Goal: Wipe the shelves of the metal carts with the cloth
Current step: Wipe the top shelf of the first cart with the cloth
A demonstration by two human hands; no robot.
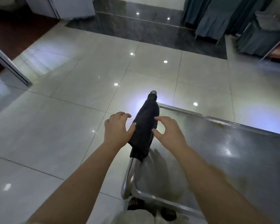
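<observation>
A dark cloth [144,126] hangs folded over the chrome handle bar [130,175] of a metal cart, whose shiny top shelf [217,151] fills the lower right. My left hand [117,126] is at the cloth's left side, thumb touching it and fingers spread. On the cloth's right side, my right hand [167,130] has curled fingers apart, fingertips touching or just off the fabric. Neither hand has closed around it.
Glossy pale floor tiles [71,94] spread out to the left and ahead. A dark stone strip [144,29] lies beyond. Teal curtains [217,16] hang at the back right, white cabinets [60,7] at the back left. My sandalled feet [152,207] show below the cart.
</observation>
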